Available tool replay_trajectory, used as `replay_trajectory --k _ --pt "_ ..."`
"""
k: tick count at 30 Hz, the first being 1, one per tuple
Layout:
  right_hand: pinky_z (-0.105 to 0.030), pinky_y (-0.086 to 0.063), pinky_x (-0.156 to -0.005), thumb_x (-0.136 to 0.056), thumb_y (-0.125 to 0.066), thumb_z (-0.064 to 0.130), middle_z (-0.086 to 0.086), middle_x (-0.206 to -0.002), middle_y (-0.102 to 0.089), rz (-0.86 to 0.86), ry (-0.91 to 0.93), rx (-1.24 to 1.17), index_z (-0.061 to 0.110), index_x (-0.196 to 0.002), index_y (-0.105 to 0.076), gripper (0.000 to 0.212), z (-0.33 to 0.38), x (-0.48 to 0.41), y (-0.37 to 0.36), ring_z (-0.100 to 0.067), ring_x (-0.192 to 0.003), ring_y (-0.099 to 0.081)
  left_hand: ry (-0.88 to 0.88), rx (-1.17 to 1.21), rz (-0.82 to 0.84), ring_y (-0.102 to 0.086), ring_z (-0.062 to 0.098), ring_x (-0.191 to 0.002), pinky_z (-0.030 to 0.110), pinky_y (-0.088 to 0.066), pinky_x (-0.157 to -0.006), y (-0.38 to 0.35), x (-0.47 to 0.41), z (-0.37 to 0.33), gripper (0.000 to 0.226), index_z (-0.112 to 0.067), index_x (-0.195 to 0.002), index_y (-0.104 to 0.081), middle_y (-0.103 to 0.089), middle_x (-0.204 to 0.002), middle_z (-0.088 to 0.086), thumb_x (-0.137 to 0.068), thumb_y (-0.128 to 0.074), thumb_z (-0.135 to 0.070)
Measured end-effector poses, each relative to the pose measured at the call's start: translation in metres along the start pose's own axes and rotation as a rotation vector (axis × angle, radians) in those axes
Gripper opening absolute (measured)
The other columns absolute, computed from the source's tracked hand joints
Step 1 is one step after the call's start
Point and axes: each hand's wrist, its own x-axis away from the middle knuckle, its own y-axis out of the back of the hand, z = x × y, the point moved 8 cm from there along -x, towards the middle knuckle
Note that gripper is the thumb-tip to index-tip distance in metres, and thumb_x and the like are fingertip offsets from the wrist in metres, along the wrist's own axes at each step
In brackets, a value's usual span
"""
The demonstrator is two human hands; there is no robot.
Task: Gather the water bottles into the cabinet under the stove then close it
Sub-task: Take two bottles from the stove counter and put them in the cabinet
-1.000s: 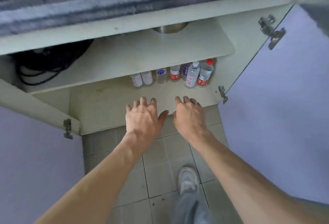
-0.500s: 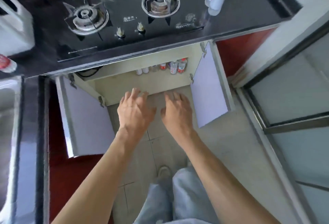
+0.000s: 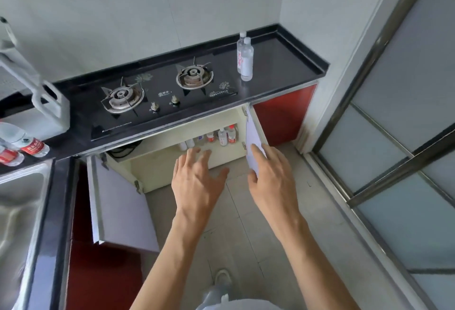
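Left hand (image 3: 197,181) hangs empty, fingers spread and relaxed, before the open cabinet (image 3: 157,164) under the stove (image 3: 160,93). Right hand (image 3: 270,179), also empty with fingers straight, overlaps the lower edge of the right door (image 3: 252,135); contact cannot be told. Several water bottles (image 3: 222,136) stand upright at the cabinet's back. Two bottles (image 3: 246,61) stand on the surface (image 3: 283,63) right of the stove; other bottles (image 3: 32,147) lie at its left end.

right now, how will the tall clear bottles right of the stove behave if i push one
The bottles stand upright, tall and narrow, so a high push would probably tip one into its neighbour. Their round sides suggest it would roll along the counter once down. Fill level is unclear.
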Motion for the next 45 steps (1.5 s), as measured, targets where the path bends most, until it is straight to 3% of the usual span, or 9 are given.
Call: replay_trajectory --k 3,9,18,25,32,38,45 --pt "-0.056 -0.054 -0.108 -0.088 -0.081 0.002 -0.017 -0.143 -0.064 -0.065 0.002 -0.023 0.006 -0.147 -0.061 0.062 -0.037 0.019 0.042 -0.039 -0.129 -0.060 -0.026 0.021 -0.016 -0.064 0.030 -0.127 0.050 -0.058 -0.104 0.001 0.021 -0.051 0.066 -0.022 -0.136 -0.075 -0.068 -0.139 0.003 -0.083 -0.087 -0.060" --pt "-0.054 -0.047 -0.119 -0.094 -0.081 0.012 -0.014 -0.157 -0.058 -0.095 -0.059 -0.037 0.013 -0.155 -0.057 0.066 -0.116 0.045 0.097 -0.037 -0.147 -0.053 -0.086 0.038 -0.078 -0.068 0.034 -0.126 0.052 -0.060 -0.105 -0.003 0.056 -0.146 0.062 -0.018 -0.131 -0.079 -0.072 -0.138 0.008 -0.082 -0.092 -0.054" --pt "-0.052 -0.046 -0.121 -0.096 -0.080 0.017 -0.009 -0.160 -0.055 -0.061 -0.100 -0.084 0.016 -0.158 -0.054 0.067 -0.179 0.032 0.107 -0.032 -0.151 -0.049 -0.096 0.020 -0.098 -0.066 0.033 -0.129 0.053 -0.059 -0.105 -0.023 0.049 -0.207 0.065 -0.020 -0.136 -0.077 -0.070 -0.141 0.007 -0.085 -0.087 -0.060" --pt "-0.055 -0.049 -0.117 -0.094 -0.081 0.010 -0.013 -0.157 -0.059 -0.103 -0.039 -0.093 0.013 -0.155 -0.058 0.066 -0.212 -0.059 0.092 -0.036 -0.146 -0.054 -0.071 0.034 -0.139 -0.066 0.031 -0.128 0.052 -0.059 -0.104 -0.058 -0.037 -0.228 0.059 -0.022 -0.133 -0.077 -0.069 -0.142 0.005 -0.089 -0.080 -0.061" --pt "-0.052 -0.042 -0.124 -0.099 -0.076 0.013 -0.015 -0.158 -0.056 -0.107 -0.081 -0.082 0.011 -0.157 -0.055 0.063 -0.253 -0.192 0.107 -0.035 -0.149 -0.050 -0.011 0.066 -0.203 -0.065 0.035 -0.133 0.054 -0.055 -0.111 -0.074 -0.148 -0.243 0.064 -0.014 -0.134 -0.077 -0.069 -0.142 0.012 -0.086 -0.086 -0.056" --pt "-0.051 -0.047 -0.120 -0.098 -0.077 0.012 -0.007 -0.159 -0.057 -0.005 -0.069 -0.180 0.016 -0.158 -0.055 0.065 -0.267 -0.248 0.070 -0.028 -0.150 -0.051 0.064 0.060 -0.139 -0.063 0.035 -0.137 0.056 -0.053 -0.113 -0.113 -0.204 -0.253 0.067 -0.015 -0.139 -0.075 -0.067 -0.146 0.013 -0.088 -0.083 -0.057" --pt "-0.042 -0.042 -0.124 -0.101 -0.073 0.012 -0.008 -0.160 -0.056 0.113 -0.009 -0.201 0.014 -0.160 -0.052 0.063 -0.314 -0.362 0.044 -0.026 -0.151 -0.048 0.250 0.015 -0.134 -0.053 0.031 -0.150 0.059 -0.051 -0.116 -0.151 -0.269 -0.259 0.069 -0.019 -0.149 -0.068 -0.058 -0.158 0.010 -0.093 -0.078 -0.059"
